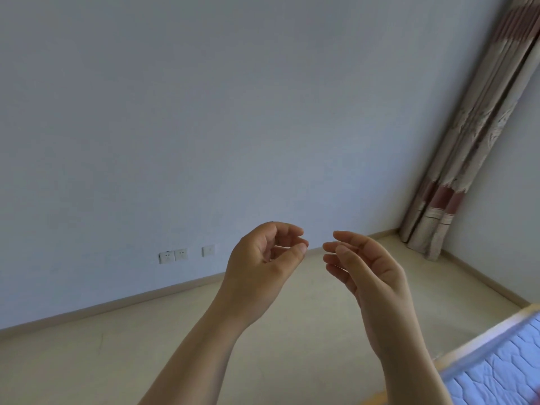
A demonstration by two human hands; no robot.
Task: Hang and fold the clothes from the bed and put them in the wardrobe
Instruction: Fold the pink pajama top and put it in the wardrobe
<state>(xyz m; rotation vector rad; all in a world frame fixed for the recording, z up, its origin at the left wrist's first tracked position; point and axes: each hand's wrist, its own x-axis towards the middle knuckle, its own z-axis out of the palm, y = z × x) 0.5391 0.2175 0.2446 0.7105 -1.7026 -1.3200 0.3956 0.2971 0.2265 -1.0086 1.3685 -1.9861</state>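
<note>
Bed (502, 366): near right, cut off by the right and bottom edges; its frame edge is blurred. Curtain (473, 135): far right, cut off at the top and right edges. Wall sockets (173, 255): far left, too small to read. My left forearm (198, 352) and right forearm (409, 361) are cut off at the bottom edge.

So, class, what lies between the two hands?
Nothing. In the head view the gap between the left hand and right hand is bare, with only wall and floor behind.
</note>
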